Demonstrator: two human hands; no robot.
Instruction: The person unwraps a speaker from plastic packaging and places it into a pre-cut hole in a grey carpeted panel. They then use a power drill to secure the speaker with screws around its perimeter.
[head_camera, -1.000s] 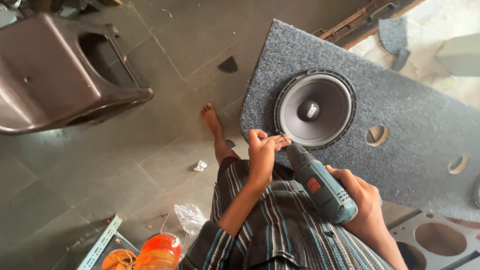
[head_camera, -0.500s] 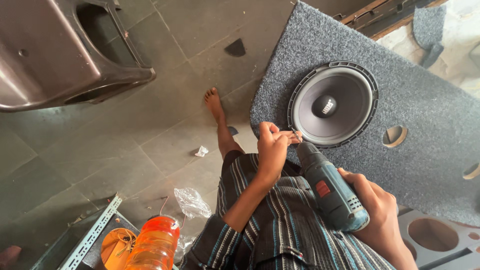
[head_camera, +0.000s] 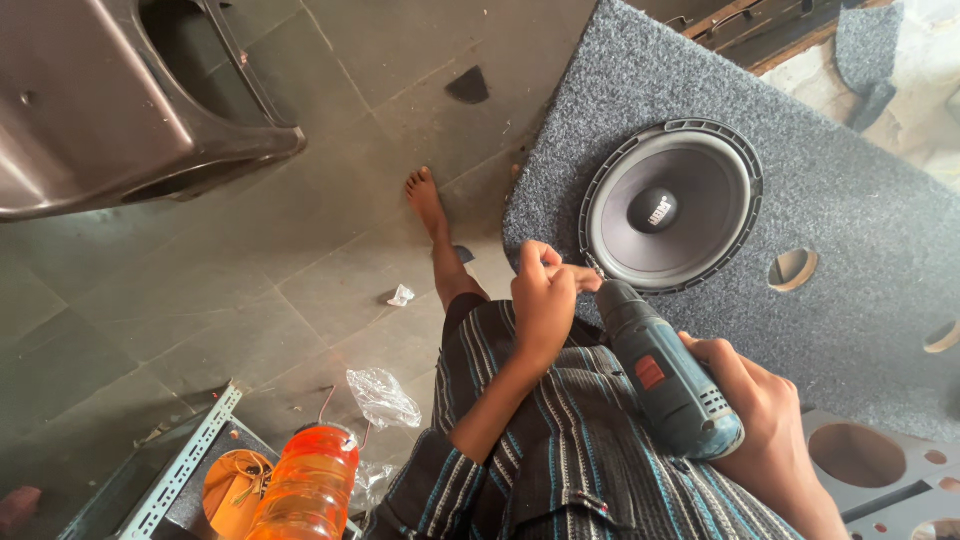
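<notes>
While the right hand (head_camera: 760, 420) grips a blue cordless drill (head_camera: 665, 370) with fingers clenched around its handle, the drill's tip points at the lower-left rim of a round speaker (head_camera: 670, 205) set in a grey carpeted board (head_camera: 850, 200). Pinched fingertips of the left hand (head_camera: 545, 295) sit just beside the drill's nose, touching the speaker's edge; what they pinch is too small to tell. Compared with half a second ago, both hands keep the same pose and the speaker sits slightly higher in view. Grey floor tiles (head_camera: 250, 290) lie below, with a bare foot (head_camera: 425, 195), a brown plastic chair (head_camera: 110, 110), an orange bottle (head_camera: 305, 485) and crumpled plastic wrap (head_camera: 380, 395).
</notes>
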